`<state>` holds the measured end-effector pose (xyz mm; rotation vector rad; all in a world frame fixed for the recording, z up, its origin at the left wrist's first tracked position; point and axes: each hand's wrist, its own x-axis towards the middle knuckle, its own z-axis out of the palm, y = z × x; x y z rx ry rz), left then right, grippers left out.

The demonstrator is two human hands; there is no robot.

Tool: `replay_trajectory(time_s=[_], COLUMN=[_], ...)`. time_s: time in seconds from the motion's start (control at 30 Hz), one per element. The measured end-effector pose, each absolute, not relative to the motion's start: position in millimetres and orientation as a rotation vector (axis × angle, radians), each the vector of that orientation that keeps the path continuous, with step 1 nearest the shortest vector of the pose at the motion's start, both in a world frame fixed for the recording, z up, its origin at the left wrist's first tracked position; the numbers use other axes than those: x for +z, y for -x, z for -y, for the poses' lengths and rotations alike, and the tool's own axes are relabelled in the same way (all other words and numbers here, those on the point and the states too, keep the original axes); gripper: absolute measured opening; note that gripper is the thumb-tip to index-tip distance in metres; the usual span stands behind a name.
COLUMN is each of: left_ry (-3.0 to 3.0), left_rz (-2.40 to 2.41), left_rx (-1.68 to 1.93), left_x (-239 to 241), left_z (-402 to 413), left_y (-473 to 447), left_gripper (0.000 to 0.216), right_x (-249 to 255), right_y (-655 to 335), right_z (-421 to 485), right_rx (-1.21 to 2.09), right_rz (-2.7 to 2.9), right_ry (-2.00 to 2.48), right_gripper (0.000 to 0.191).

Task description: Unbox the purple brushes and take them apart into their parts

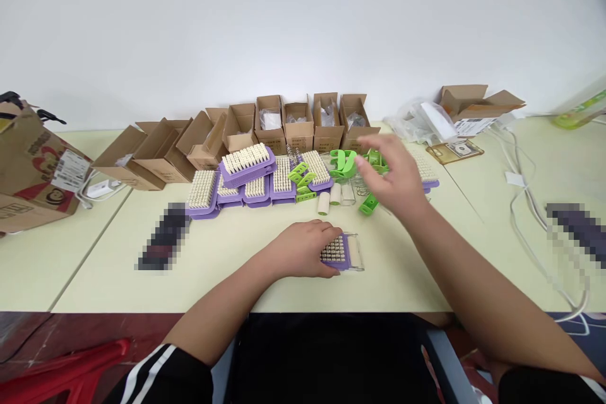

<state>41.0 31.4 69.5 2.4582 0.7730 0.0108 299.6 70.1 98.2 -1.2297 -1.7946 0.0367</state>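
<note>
My left hand grips a purple block with rows of cream pegs, holding it flat near the table's front edge. A clear frame with a cream roller sticks out at the block's right end. Above the loose parts, my right hand hovers with thumb and fingers apart and nothing visible between them. Near it lie green plastic brackets, a smaller green piece and cream rollers. Several more purple pegged blocks lie to the left, one stacked on others.
Small open cardboard boxes line the wall side, some with plastic bags inside. A large carton stands at the left. Blurred dark objects lie at both sides. White cables and another open box are at the right.
</note>
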Motion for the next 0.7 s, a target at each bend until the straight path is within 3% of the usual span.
replay_trajectory(time_s=[0.07, 0.23, 0.7], left_ry=[-2.385, -2.018, -1.711], left_rz=[-0.783, -0.841, -0.731], left_rx=[0.065, 0.263, 0.172], left_x=[75.5, 88.2, 72.7], left_z=[-36.4, -52.8, -68.4], left_y=[-35.5, -21.9, -19.5], left_gripper=[0.077, 0.061, 0.052], right_x=[83.6, 43.9, 29.2], right_y=[-291.3, -285.2, -284.7], right_z=[-44.6, -11.7, -12.8], right_rx=[0.266, 0.932, 1.334], right_rz=[1.903, 1.983, 1.756], right_ry=[1.091, 1.034, 1.141], right_gripper=[0.032, 0.058, 0.063])
